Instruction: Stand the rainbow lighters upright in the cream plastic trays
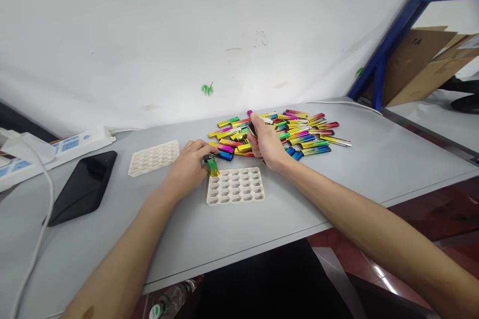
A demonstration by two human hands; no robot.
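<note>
My left hand (191,163) is closed around a green-and-yellow metallic lighter (212,165) with a black top. The lighter stands tilted at the upper left corner of a cream tray (235,201) with rows of slots. Some of the left fingers are hidden behind it. Over the left part of a loose pile of shiny multicoloured lighters (310,143), my right hand (267,142) is wrapped round another lighter (252,128). Its dark part and a purple end show at the thumb; the rest is covered by the fingers.
A second cream tray (154,158) lies behind my left forearm. At the left are a black phone (84,187), a white power strip (95,138) and a white cable (41,229). A blue frame (396,35) and cardboard boxes (415,65) stand at the right.
</note>
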